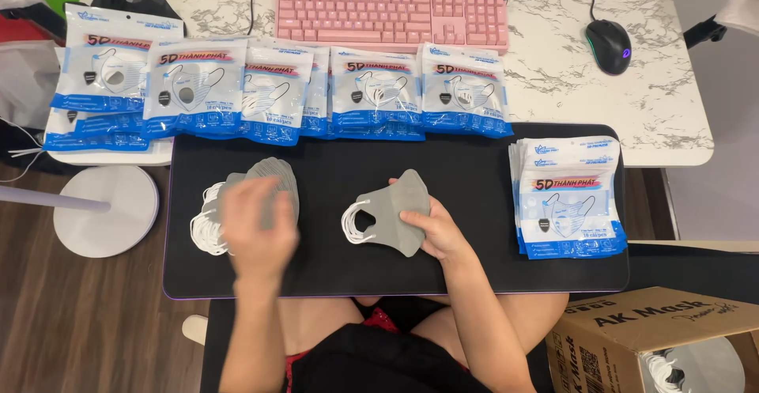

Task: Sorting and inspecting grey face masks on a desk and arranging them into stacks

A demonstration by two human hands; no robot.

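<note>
The right hand (439, 231) pinches a small grey mask stack (395, 211), loops pointing left, on the black mat (474, 227). The blurred left hand (257, 231) covers the larger mask pile (273, 173); its grip is unclear.

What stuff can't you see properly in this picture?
- Left hand, head view: motion-blurred, so its grip on the grey mask pile can't be told.
- Cardboard box: cut off by the bottom edge; its contents barely show.
- Mask stack under the right hand: how many masks can't be counted.
- Pink keyboard: keys too small to read.
</note>
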